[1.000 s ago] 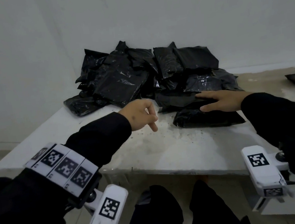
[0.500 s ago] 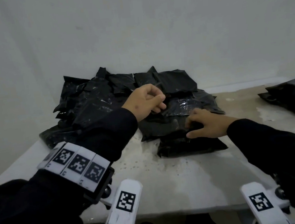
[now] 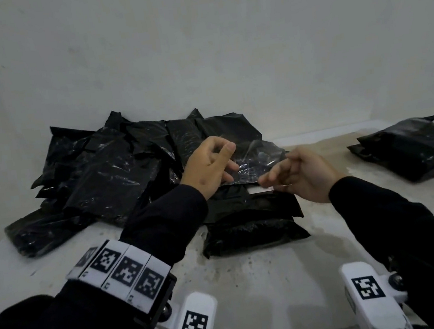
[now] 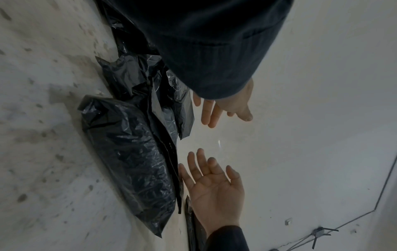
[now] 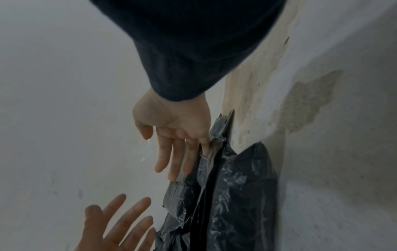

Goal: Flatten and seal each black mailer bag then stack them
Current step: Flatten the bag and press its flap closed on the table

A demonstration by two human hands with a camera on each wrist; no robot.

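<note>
Both hands are up off the bags since half a second ago. Left hand [image 3: 210, 165] and right hand [image 3: 304, 175] hover over the near mailer [image 3: 251, 209], its flap [image 3: 259, 159] raised. Fingers relaxed, spread; whether the left pinches the flap I cannot tell. White adhesive strip [image 3: 260, 189] shows, so sealing looks next. Unsorted pile [image 3: 108, 175] at 10 o'clock, done stack [image 3: 413, 148] at 2 o'clock.

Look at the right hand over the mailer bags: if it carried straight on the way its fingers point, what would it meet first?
Probably the left hand: the right hand points leftward across the raised flap toward it, though depth is uncertain.
</note>
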